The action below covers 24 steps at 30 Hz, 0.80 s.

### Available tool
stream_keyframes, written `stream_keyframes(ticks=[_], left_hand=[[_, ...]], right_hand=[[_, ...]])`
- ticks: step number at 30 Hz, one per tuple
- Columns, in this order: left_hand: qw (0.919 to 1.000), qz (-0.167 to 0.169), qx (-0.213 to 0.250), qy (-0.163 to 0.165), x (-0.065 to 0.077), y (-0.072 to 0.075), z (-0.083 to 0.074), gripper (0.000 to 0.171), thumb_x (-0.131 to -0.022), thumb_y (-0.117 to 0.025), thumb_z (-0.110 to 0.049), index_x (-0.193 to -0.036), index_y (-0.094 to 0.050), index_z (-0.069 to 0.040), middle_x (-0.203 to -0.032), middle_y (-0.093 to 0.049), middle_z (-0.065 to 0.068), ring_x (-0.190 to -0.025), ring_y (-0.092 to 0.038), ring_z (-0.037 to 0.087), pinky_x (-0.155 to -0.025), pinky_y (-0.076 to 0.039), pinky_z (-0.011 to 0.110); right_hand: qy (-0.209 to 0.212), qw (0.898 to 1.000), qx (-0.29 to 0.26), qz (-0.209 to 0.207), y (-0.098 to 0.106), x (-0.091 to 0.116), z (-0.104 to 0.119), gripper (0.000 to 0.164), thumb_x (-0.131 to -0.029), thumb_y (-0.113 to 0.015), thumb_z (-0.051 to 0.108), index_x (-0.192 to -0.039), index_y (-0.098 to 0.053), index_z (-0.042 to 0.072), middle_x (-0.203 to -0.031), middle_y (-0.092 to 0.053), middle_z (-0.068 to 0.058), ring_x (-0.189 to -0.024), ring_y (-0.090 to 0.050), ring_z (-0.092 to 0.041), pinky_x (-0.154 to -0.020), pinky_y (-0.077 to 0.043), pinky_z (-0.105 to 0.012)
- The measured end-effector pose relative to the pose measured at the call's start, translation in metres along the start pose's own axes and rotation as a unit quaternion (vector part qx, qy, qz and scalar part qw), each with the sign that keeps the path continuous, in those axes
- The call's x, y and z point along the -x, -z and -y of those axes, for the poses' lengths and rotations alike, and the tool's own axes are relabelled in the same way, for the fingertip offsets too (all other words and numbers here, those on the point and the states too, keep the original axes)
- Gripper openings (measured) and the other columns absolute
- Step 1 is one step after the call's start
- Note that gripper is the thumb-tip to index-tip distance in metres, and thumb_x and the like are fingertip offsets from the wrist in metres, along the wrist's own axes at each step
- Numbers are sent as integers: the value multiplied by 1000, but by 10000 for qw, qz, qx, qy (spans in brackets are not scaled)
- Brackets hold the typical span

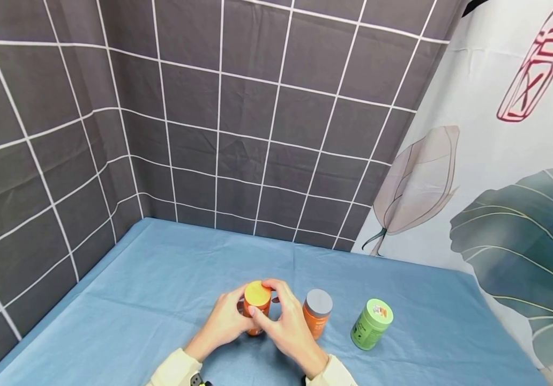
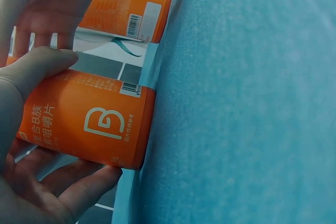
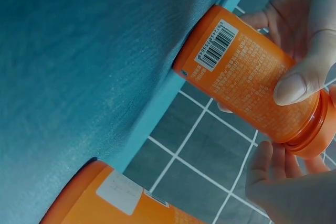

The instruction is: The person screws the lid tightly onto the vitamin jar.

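Observation:
An orange bottle (image 2: 100,119) of chewable tablets, with a yellow-orange lid (image 1: 257,294), stands upright on the blue cloth between the two hands. My left hand (image 1: 226,320) grips its body, thumb on one side and fingers curled round the other. At the top, my right hand (image 1: 287,321) holds the lid by its rim with thumb and fingers. In the right wrist view the lid (image 3: 317,132) sits on the bottle's neck, and the barcode side faces the camera. Part of the bottle is hidden behind the hands.
Just right of the right hand stands another orange bottle (image 1: 315,321) with a grey lid. Farther right is a green bottle (image 1: 368,331) with a light green lid. Blue cloth (image 1: 185,257) covers the table, and a dark grid-patterned curtain (image 1: 247,107) hangs behind it.

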<state>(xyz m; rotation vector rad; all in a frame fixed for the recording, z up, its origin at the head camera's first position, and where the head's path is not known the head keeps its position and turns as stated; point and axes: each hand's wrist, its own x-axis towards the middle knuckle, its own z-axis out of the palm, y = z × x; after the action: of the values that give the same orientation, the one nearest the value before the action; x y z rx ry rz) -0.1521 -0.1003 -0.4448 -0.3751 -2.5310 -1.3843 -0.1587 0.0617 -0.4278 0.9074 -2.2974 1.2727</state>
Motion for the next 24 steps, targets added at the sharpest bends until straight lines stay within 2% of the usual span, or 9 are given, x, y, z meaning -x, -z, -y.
stream_keyframes(ticks=[6, 13, 17, 24], left_hand=[[10000, -3, 21, 14, 0, 0, 0, 64, -61, -82, -28, -119, -58, -17, -100, -64, -9, -87, -57, 7, -82, -46, 34], [10000, -18, -23, -51, 0, 0, 1, 61, -65, -81, -32, -119, -58, -16, -100, -65, -8, -88, -59, 9, -79, -47, 31], [10000, -17, 6, -23, 0, 0, 1, 62, -65, -80, -37, -119, -58, -17, -100, -65, -8, -87, -58, 8, -78, -47, 30], [10000, -8, -52, -40, 0, 0, 1, 61, -64, -80, -30, -119, -58, -16, -101, -65, -8, -87, -57, 7, -80, -46, 32]], right_hand=[[-31, 9999, 144, -49, 0, -1, 1, 51, -79, -69, 39, -119, -49, 16, -112, -54, 7, -94, -53, -7, -77, -47, -30], [43, 10000, -31, 47, -1, 0, 3, 63, -80, -68, 37, -132, -39, 17, -123, -52, -1, -106, -51, -12, -82, -46, -32], [-24, 9996, -165, 225, -1, 1, 3, 59, -84, -65, 33, -134, -38, 18, -128, -49, 1, -106, -51, -11, -83, -46, -33], [-202, 9992, -161, 306, 0, 1, 3, 51, -86, -62, 37, -127, -44, 15, -119, -53, 5, -96, -54, -12, -80, -47, -34]])
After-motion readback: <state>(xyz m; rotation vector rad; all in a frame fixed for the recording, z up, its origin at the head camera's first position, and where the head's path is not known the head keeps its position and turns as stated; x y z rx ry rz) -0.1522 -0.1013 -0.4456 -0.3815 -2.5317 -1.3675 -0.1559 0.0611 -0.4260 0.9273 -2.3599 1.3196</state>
